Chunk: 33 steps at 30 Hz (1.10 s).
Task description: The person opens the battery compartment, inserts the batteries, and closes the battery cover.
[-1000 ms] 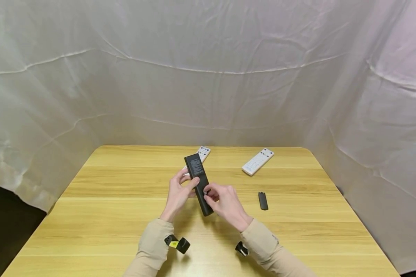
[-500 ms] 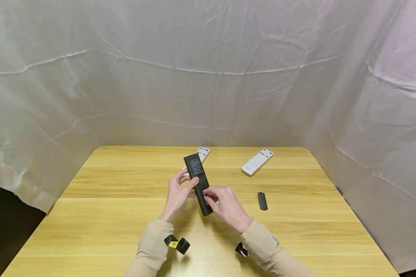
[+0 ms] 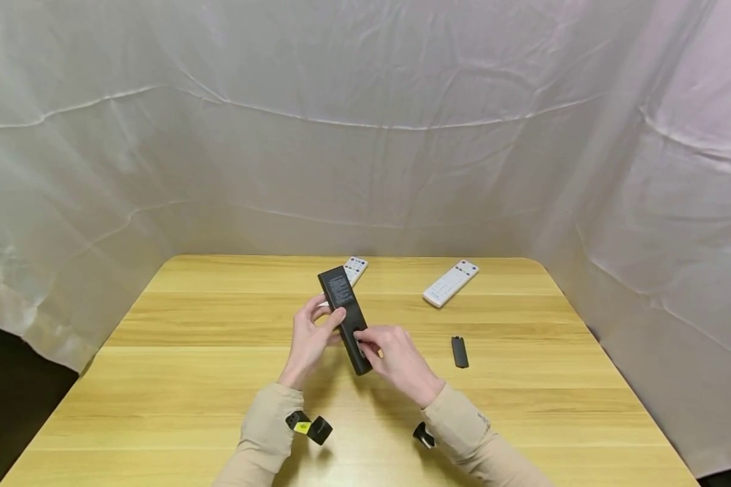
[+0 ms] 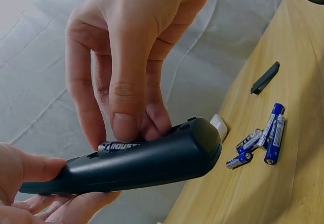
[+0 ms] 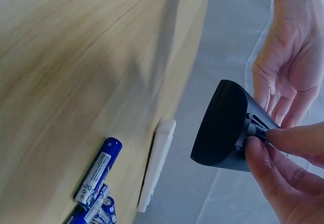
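A black remote control is tilted above the table with its back facing up. My left hand grips it by the sides, thumb on the back. My right hand is at its near end, where the battery compartment lies uncovered. In the left wrist view, thumb and fingers pinch a dark battery with a silver end, partly down in the compartment. The right wrist view shows the same battery between the fingertips; much of it is hidden. The black battery cover lies on the table to the right.
Several blue batteries lie loosely together on the wooden table. One white remote control rests at the back right; another white remote is partly behind the black one. Grey cloth hangs around the table.
The right fingertips have shifted slightly along the compartment with the battery, whose silver end showed more clearly before. The black remote and left hand have moved a little to the left.
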{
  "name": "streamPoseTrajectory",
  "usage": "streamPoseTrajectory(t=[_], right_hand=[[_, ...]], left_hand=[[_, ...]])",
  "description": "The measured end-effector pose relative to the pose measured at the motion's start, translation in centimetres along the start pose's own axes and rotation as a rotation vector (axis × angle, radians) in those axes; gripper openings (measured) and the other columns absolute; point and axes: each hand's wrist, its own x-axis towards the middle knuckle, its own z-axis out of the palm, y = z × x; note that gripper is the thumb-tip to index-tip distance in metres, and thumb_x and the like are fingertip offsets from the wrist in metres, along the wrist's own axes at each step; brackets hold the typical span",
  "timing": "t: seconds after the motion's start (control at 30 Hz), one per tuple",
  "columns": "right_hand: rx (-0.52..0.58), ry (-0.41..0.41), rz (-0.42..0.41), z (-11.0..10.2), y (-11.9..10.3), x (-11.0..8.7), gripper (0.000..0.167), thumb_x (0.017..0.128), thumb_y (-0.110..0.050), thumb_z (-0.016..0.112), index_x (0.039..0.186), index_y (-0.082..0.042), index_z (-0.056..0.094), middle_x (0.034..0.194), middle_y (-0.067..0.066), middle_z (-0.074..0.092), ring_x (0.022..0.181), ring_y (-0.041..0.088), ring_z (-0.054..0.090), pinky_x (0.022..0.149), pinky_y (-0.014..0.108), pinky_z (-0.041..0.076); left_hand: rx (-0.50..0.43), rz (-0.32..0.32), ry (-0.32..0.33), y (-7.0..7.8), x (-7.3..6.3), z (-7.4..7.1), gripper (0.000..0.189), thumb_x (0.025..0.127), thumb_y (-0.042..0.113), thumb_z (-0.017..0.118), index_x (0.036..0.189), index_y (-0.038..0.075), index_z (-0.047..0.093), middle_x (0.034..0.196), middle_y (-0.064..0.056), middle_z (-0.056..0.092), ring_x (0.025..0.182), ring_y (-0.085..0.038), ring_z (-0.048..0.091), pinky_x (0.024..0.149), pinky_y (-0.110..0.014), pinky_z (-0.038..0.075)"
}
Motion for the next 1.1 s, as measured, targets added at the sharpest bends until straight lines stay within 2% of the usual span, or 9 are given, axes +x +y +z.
streamPoseTrajectory(t=[0.17, 0.33, 0.5, 0.7, 0.83, 1.1], right_hand=[[-0.090, -0.005, -0.048, 0.0, -0.2, 0.0, 0.026, 0.084, 0.001, 0.076, 0.110, 0.003, 0.075, 0.090, 0.012, 0.077, 0.075, 0.019, 0.072, 0.065, 0.025, 0.062], [-0.139, -0.065, -0.048, -0.1, -0.5, -0.1, 0.031, 0.087, 0.000, 0.074, 0.117, 0.005, 0.072, 0.096, 0.011, 0.074, 0.080, 0.020, 0.071, 0.071, 0.029, 0.064], [-0.183, -0.109, -0.060, -0.1, -0.8, -0.3, 0.037, 0.088, -0.001, 0.073, 0.124, 0.005, 0.068, 0.100, 0.009, 0.072, 0.082, 0.017, 0.070, 0.071, 0.026, 0.064], [-0.265, -0.165, -0.092, 0.0, -1.0, -0.6, 0.047, 0.092, -0.011, 0.072, 0.132, 0.008, 0.060, 0.107, 0.013, 0.069, 0.087, 0.019, 0.067, 0.077, 0.027, 0.064], [-0.314, -0.167, -0.107, 0.3, -1.1, -0.7, 0.051, 0.092, -0.015, 0.073, 0.134, 0.009, 0.058, 0.110, 0.014, 0.068, 0.092, 0.020, 0.066, 0.081, 0.030, 0.064], [-0.327, -0.157, -0.115, 0.4, -1.1, -0.9, 0.052, 0.091, -0.016, 0.074, 0.134, 0.009, 0.058, 0.112, 0.014, 0.068, 0.095, 0.022, 0.067, 0.084, 0.032, 0.064]], left_hand=[[0.009, 0.005, 0.001, 0.2, 0.0, 0.0, 0.044, 0.096, 0.001, 0.063, 0.138, -0.003, 0.052, 0.095, -0.004, 0.060, 0.079, -0.007, 0.068, 0.073, -0.033, 0.066], [0.019, 0.010, 0.000, 0.3, 0.0, -0.1, 0.043, 0.096, 0.002, 0.063, 0.137, -0.003, 0.053, 0.094, -0.004, 0.061, 0.079, -0.007, 0.067, 0.073, -0.032, 0.066], [0.021, 0.007, 0.008, 0.2, 0.0, -0.1, 0.042, 0.096, 0.002, 0.063, 0.136, -0.003, 0.054, 0.093, -0.003, 0.061, 0.079, -0.006, 0.067, 0.072, -0.030, 0.066], [0.011, 0.002, 0.010, 0.1, 0.1, -0.3, 0.042, 0.096, 0.002, 0.064, 0.137, -0.003, 0.053, 0.095, -0.004, 0.061, 0.078, -0.007, 0.067, 0.072, -0.030, 0.066], [0.005, 0.001, 0.008, 0.0, 0.3, -0.3, 0.042, 0.096, 0.002, 0.064, 0.137, -0.003, 0.053, 0.094, -0.004, 0.061, 0.077, -0.006, 0.067, 0.071, -0.029, 0.066], [0.008, -0.001, 0.010, 0.1, 0.2, -0.4, 0.043, 0.096, 0.001, 0.063, 0.137, -0.003, 0.053, 0.093, -0.003, 0.061, 0.076, -0.006, 0.068, 0.070, -0.028, 0.066]])
